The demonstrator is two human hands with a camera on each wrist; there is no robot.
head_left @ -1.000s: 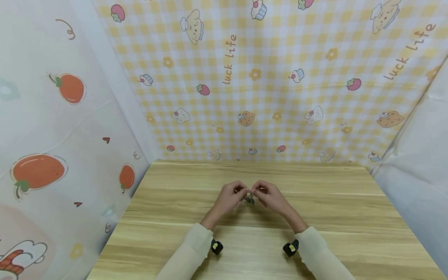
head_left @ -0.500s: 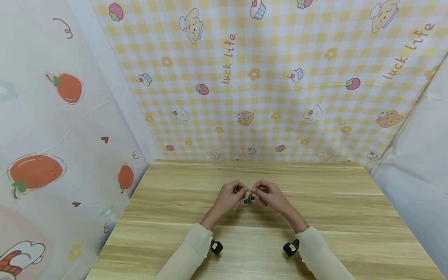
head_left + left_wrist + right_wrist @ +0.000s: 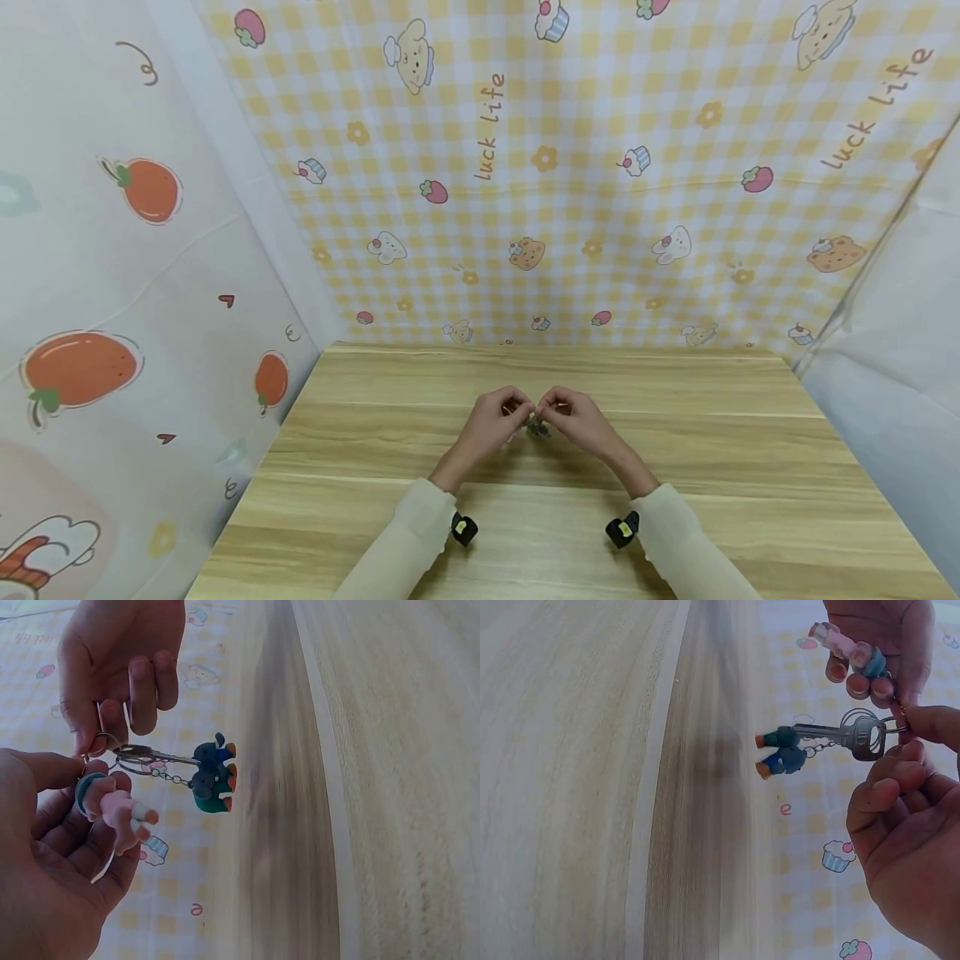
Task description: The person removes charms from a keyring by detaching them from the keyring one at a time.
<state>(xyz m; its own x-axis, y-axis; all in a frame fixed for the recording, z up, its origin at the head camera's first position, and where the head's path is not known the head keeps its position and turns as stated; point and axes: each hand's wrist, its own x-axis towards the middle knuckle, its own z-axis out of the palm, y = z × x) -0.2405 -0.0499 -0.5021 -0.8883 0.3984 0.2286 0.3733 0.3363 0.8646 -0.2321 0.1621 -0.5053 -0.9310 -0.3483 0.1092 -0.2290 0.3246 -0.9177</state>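
Note:
In the head view my left hand (image 3: 491, 423) and right hand (image 3: 585, 423) meet over the table, fingertips almost touching. My left thumb and finger pinch the top end of a keychain charm, a pink figurine (image 3: 116, 808) with a teal top, hanging against the fingers. My right thumb and finger pinch a metal key ring (image 3: 111, 736). From it hang a silver key (image 3: 865, 739) and two small blue animal figurines (image 3: 212, 784) on a short chain, one in green and one in blue, with orange feet. Fingertips partly hide where charm and ring meet.
A wood-grain table (image 3: 525, 533) lies under both hands. Behind it hangs a yellow checked cloth (image 3: 570, 208); white printed cloth (image 3: 195, 275) covers the left side. Black wrist cameras (image 3: 464, 529) sit at both cuffs.
Both hands stay nearly in place. The fingertips part slightly, showing the ring half a second ago, then come together again. The hanging key and charms swing and turn a little.

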